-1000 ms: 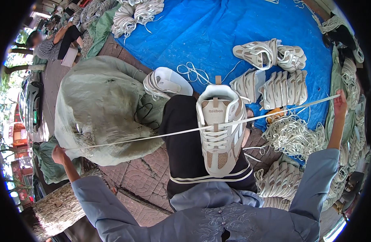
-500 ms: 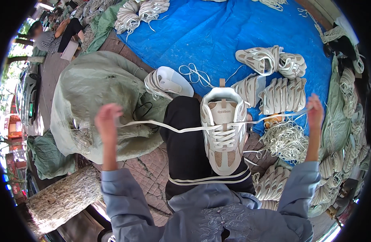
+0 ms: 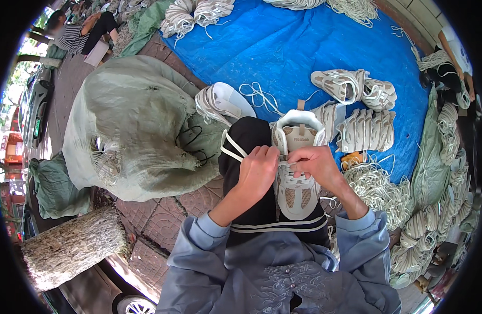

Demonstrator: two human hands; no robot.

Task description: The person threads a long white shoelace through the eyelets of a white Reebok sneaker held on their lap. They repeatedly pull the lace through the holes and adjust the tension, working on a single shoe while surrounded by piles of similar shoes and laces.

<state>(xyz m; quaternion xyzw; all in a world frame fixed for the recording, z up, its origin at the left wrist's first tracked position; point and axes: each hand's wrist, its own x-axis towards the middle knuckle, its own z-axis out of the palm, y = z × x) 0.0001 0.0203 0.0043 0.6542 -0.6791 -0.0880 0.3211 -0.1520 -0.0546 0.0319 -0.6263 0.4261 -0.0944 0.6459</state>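
Note:
A beige and white sneaker point(image 3: 297, 206) rests on my lap with its toe toward me and its tongue point(image 3: 302, 138) facing up. Both my hands meet over the upper end of its lacing. My left hand point(image 3: 257, 172) is closed in a pinch on the white shoelace point(image 3: 232, 148), which loops out to the left over my dark trouser leg. Beside it, my right hand point(image 3: 320, 165) pinches at the lace by the upper eyelets, its fingertips close to the left ones. The fingers partly hide the lace there.
A blue tarp point(image 3: 241, 47) holds shoe uppers point(image 3: 365, 131) and a heap of white laces point(image 3: 379, 188). Left lie a large grey-green sack point(image 3: 131, 125) and a white shoe piece point(image 3: 230, 101). A stone block point(image 3: 76, 246) stands lower left. Another person point(image 3: 78, 36) sits far left.
My hands have come in from wide apart, where they stretched the lace across the sneaker, to meet at its upper eyelets. The lace now loops to the left.

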